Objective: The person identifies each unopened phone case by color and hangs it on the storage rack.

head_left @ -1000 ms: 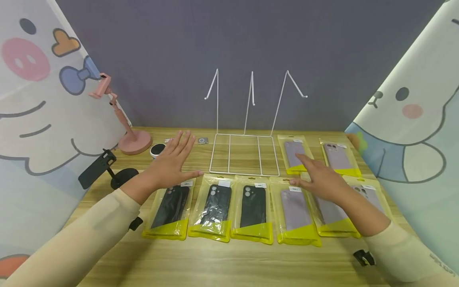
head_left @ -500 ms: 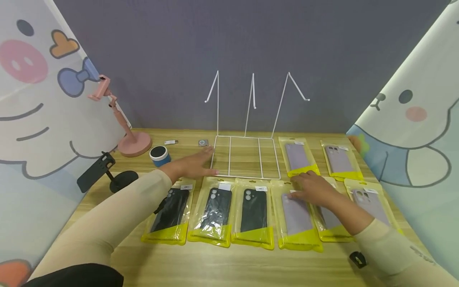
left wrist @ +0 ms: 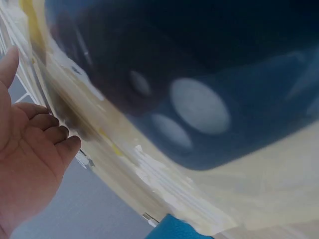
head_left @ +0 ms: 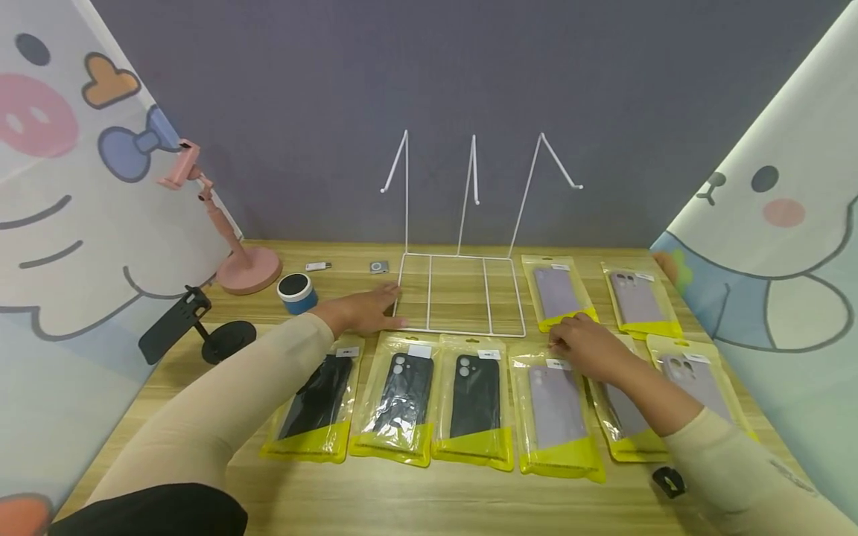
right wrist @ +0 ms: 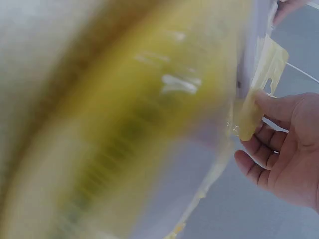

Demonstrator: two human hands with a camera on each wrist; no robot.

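My right hand [head_left: 593, 346] pinches the top edge of a bagged purple phone case [head_left: 558, 409], near its right corner. The right wrist view has the thumb [right wrist: 279, 107] on the film beside the hang hole, with fingers curled behind. My left hand [head_left: 365, 309] is at the left front corner of a white wire display rack [head_left: 462, 332], thumb and fingers extended and only slightly bent. More bagged cases lie in the front row: black ones [head_left: 402, 394] left of the pinched bag, purple ones [head_left: 697, 380] to its right, partly behind my right hand.
Two bagged purple cases [head_left: 556, 290] lie behind, right of the rack, whose three prongs [head_left: 474, 179] rise at the back. A blue-and-white round jar [head_left: 298, 294], a black phone stand [head_left: 228, 342] and a pink stand [head_left: 248, 269] are at the left. A grey partition closes the back.
My left hand has come down and rightward from above the table to the rack's corner. My right hand has lowered onto the bag, closing thumb and fingers on its top edge.
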